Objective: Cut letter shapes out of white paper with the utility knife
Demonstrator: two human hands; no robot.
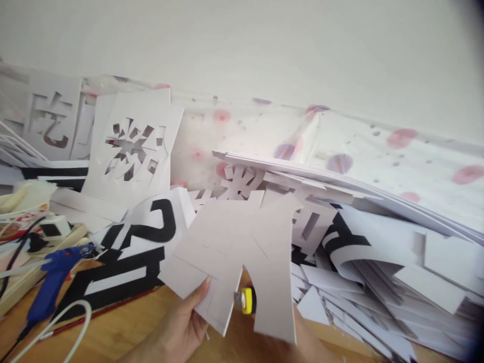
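A large white board cutout (pixel 227 227) is held up over the wooden table, with faint lines on its face and a notch at its lower edge. My left hand (pixel 185 322) pinches its lower left part, thumb in front and fingers behind. On the right, my right hand (pixel 306 338) is at the lower right edge, its fingers hidden behind the board. A yellow tape measure (pixel 247 301) shows through the notch, below the cutout.
A blue glue gun (pixel 51 282) with cords lies at the left, near black cut letters (pixel 113 277). A white stencil board (pixel 132 146) leans behind. White scraps (pixel 359 302) and stacked sheets (pixel 340 176) fill the right side.
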